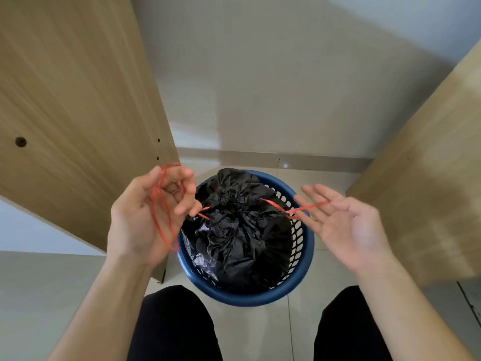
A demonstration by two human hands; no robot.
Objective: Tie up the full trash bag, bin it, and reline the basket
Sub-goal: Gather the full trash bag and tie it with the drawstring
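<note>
A full black trash bag (pixel 239 230) with its mouth gathered sits in a round blue mesh basket (pixel 299 287) on the floor. Red drawstrings come out of the bag's neck on both sides. My left hand (pixel 145 214) is palm up at the basket's left, fingers curled round a loop of the left drawstring (pixel 158 204). My right hand (pixel 346 225) is palm up at the basket's right, fingers straight, with the right drawstring (pixel 302 208) lying across its fingers.
Wooden furniture panels rise on the left (pixel 78 100) and right (pixel 429 178) of the basket. A pale wall (pixel 273 74) with a skirting strip stands behind it. My dark-trousered knees (pixel 177 324) are just in front of the basket on the tiled floor.
</note>
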